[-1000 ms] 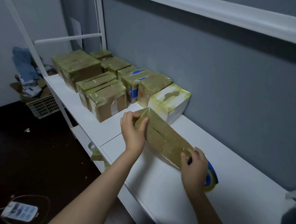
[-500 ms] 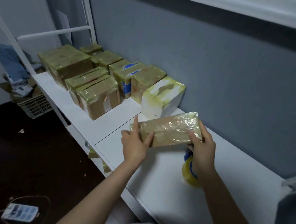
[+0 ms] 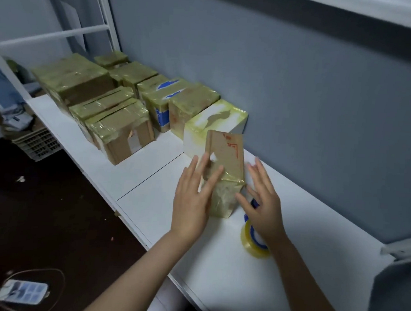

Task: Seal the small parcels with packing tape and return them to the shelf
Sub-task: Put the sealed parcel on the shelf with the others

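Observation:
A small brown cardboard parcel (image 3: 225, 163) with tape round its near end stands on the white shelf (image 3: 217, 252), close to a white taped box (image 3: 216, 122). My left hand (image 3: 193, 200) lies with straight fingers against the parcel's left side. My right hand (image 3: 263, 202) is spread with straight fingers just right of the parcel; contact is unclear through motion blur. A roll of clear packing tape with a blue core (image 3: 252, 240) lies on the shelf under my right wrist.
Several taped parcels (image 3: 119, 126) stand in rows on the left part of the shelf, along the grey wall (image 3: 299, 101). A white basket (image 3: 37, 142) and a power strip (image 3: 21, 290) lie on the dark floor. A white upper rail (image 3: 353, 10) runs overhead.
The parcel was held up lengthwise in both hands; it now stands on the shelf beside the white box. Both hands have let go of their grip and straightened their fingers.

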